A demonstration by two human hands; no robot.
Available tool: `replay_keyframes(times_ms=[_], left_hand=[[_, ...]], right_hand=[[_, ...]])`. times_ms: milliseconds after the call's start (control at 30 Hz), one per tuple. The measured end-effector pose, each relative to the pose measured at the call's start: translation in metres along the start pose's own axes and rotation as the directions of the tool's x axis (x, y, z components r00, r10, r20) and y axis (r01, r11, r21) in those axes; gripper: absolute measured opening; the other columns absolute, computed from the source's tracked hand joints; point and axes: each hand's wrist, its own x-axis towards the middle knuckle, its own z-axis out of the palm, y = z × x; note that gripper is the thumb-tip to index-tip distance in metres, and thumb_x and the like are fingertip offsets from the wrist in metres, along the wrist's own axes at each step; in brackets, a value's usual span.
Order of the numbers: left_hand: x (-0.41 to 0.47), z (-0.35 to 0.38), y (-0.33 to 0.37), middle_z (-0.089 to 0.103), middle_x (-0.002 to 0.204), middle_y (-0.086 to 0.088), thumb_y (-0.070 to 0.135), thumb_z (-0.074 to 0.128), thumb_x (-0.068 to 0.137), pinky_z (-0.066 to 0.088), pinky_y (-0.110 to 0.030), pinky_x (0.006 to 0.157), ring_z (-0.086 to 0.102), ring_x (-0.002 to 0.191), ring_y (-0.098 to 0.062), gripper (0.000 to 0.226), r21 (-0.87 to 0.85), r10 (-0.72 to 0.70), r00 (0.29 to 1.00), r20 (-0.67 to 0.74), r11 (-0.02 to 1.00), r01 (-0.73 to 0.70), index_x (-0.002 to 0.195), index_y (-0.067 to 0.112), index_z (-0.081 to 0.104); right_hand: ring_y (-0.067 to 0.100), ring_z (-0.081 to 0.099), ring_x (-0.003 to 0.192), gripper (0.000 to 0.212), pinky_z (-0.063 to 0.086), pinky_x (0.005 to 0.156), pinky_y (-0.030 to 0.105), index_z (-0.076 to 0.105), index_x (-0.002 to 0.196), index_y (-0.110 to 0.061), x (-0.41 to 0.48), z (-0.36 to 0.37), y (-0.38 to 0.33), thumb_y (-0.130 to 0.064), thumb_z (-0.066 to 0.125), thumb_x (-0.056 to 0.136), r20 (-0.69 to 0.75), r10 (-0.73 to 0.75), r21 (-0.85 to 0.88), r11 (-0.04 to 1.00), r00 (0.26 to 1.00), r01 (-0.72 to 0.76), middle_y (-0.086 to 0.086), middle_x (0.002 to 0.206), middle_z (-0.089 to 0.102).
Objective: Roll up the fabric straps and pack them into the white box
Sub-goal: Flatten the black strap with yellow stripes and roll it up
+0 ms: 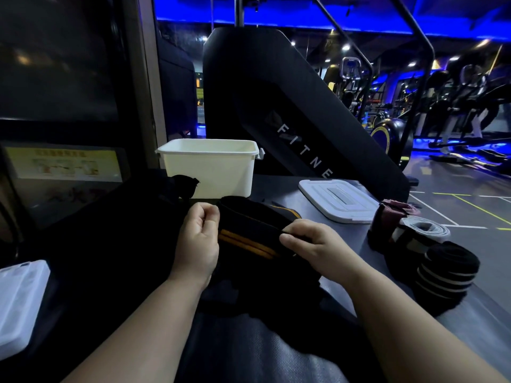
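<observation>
A black fabric strap with orange stripes (pixel 249 233) is stretched between both hands over the dark table. My left hand (pixel 197 239) pinches its left end with curled fingers. My right hand (pixel 312 244) grips its right side, thumb on top. The white box (pixel 210 172) stands open just behind the hands; I cannot see inside it. To the right lie a rolled black strap with pale stripes (pixel 445 275), a black-and-white strap roll (pixel 420 230) and a dark red roll (pixel 390 211).
The box's white lid (pixel 337 200) lies flat on the table to the right of the box. A clear plastic container (pixel 19 302) sits at the left edge. Dark cloth covers the table's left part. Black gym machines stand behind the table.
</observation>
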Motion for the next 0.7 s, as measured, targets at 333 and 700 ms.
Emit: replay_keyframes(times_ms=[333, 700], left_hand=[[-0.006, -0.002, -0.002, 0.061, 0.108, 0.012, 0.039, 0.080, 0.074, 0.047, -0.026, 0.089, 0.059, 0.103, -0.005, 0.038, 0.042, -0.077, 0.977, 0.196, 0.997, 0.070, 0.101, 0.037, 0.054], [-0.018, 0.018, 0.016, 0.064, 0.092, -0.001, 0.023, 0.078, 0.079, 0.053, -0.027, 0.077, 0.065, 0.083, -0.011, 0.033, -0.116, -0.071, 0.963, 0.261, 0.988, 0.104, 0.100, 0.022, 0.054]], right_hand=[[0.010, 0.056, 0.082, 0.022, 0.049, 0.079, 0.032, 0.055, 0.098, -0.035, 0.003, 0.007, 0.003, -0.039, 0.068, 0.081, -0.077, 0.054, 0.310, 0.950, 0.996, -0.028, -0.012, 0.085, 0.058], [0.008, 0.049, 0.103, 0.059, 0.039, 0.086, 0.018, 0.053, 0.120, -0.040, 0.016, 0.013, -0.005, -0.038, 0.082, 0.069, -0.259, -0.164, -0.050, 0.986, 0.952, 0.157, -0.023, 0.097, 0.055]])
